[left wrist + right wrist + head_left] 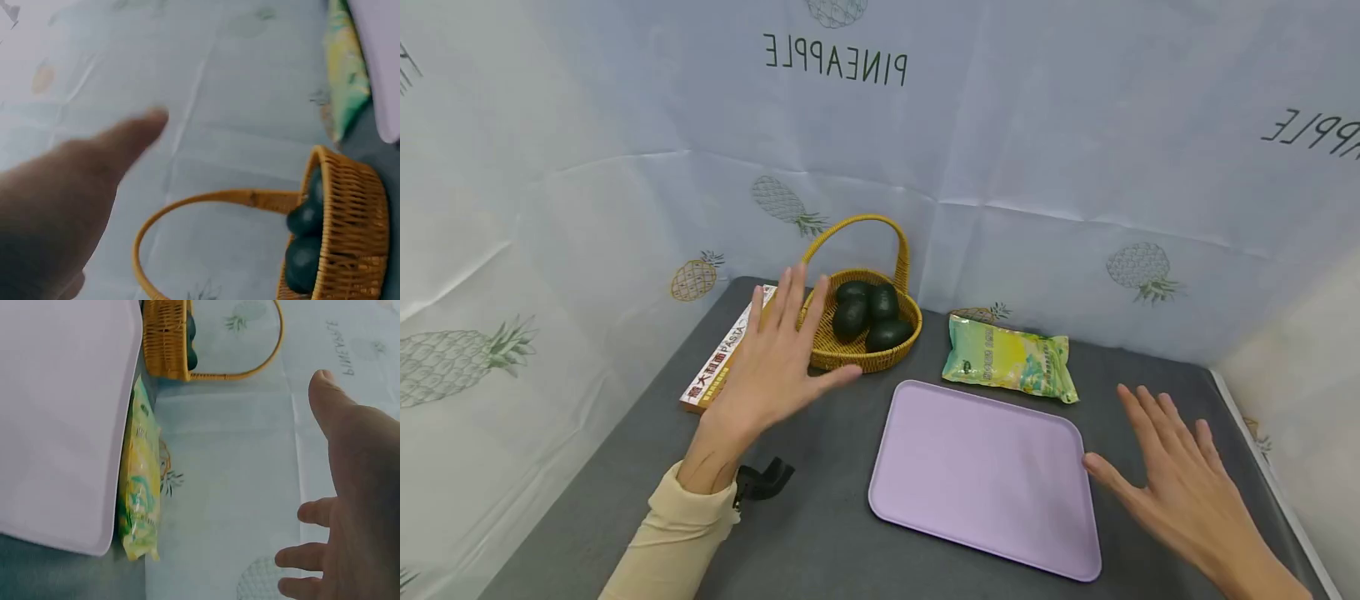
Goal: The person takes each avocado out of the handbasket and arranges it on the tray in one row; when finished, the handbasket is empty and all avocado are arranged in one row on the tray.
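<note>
Fingers spread, the left hand (767, 371) hovers before the box reading "意大利面 PASTA" (722, 360), left of the wicker basket (865, 360) of avocados (884, 303). The right hand (1187, 492), fingers also apart, is near the lilac tray (985, 479). Mirrored "PINEAPPLE" marks the cloth (1000, 108).

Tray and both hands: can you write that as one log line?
left hand: fingers spread, holding nothing | right hand: holding nothing | purple tray: on dark table | basket: holds dark green fruit
</note>
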A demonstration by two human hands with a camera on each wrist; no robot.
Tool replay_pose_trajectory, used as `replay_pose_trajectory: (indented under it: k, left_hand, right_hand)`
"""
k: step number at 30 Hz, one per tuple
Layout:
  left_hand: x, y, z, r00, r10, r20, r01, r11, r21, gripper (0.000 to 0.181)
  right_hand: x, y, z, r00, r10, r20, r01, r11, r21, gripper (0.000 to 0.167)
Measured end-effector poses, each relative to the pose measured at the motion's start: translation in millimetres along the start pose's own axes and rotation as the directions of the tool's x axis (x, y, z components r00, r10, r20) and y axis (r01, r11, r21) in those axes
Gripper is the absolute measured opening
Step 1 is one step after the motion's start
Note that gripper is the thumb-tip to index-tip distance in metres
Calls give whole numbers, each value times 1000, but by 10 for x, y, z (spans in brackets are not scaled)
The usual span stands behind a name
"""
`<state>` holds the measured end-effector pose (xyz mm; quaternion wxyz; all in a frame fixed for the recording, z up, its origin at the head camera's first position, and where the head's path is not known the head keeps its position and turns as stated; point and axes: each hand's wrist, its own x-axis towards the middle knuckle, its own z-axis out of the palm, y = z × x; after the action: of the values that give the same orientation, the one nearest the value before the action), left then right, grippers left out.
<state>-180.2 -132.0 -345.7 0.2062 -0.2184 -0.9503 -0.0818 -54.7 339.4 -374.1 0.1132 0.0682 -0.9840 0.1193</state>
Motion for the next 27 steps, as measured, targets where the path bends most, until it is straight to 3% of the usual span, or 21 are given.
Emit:
replay_pose_trajectory:
  k: [2, 3, 5, 7, 9, 10, 13, 15, 18, 22, 27]
  left_hand:
    - [41, -47, -7, 992, -113, -63, 104, 985, -139, 115]
    - [61, -70, -4, 980, -180, -84, 158, 963, -219, 111]
    - [105, -124, 15, 942, -313, -118, 251, 895, -369, 100]
    - [135, -184, 63, 894, -432, -121, 324, 807, -494, 87]
    - [177, -263, 135, 853, -513, -99, 371, 728, -577, 75]
    - [198, -301, 176, 842, -532, -88, 379, 699, -607, 70]
    - [228, -394, 289, 836, -548, -42, 382, 634, -673, 60]
    - [224, -442, 349, 838, -545, -26, 375, 610, -698, 53]
    - [228, -480, 422, 830, -557, -17, 371, 575, -729, 43]
    - [259, -515, 505, 828, -560, -24, 356, 559, -749, 36]
    - [293, -590, 563, 842, -537, -45, 326, 573, -752, 35]
  right_hand:
    - [41, -72, -39, 999, 19, 33, -20, 999, 26, 98]
    - [73, -122, -59, 998, 33, 53, -35, 998, 45, 97]
    - [159, -235, -95, 994, 53, 100, -63, 993, 95, 96]
    - [263, -375, -125, 986, 74, 147, -94, 987, 131, 95]
    - [401, -528, -122, 982, 78, 175, -108, 979, 171, 95]
    - [471, -601, -117, 980, 75, 182, -109, 977, 185, 95]
    - [691, -818, -69, 980, 65, 190, -104, 974, 202, 95]
    - [848, -947, -3, 982, 43, 186, -86, 970, 229, 93]
    - [1075, -1115, 108, 984, 14, 177, -63, 961, 271, 89]
    - [1369, -1301, 283, 985, -4, 174, -58, 933, 355, 85]
    - [1725, -1531, 529, 974, -10, 228, -90, 901, 424, 85]
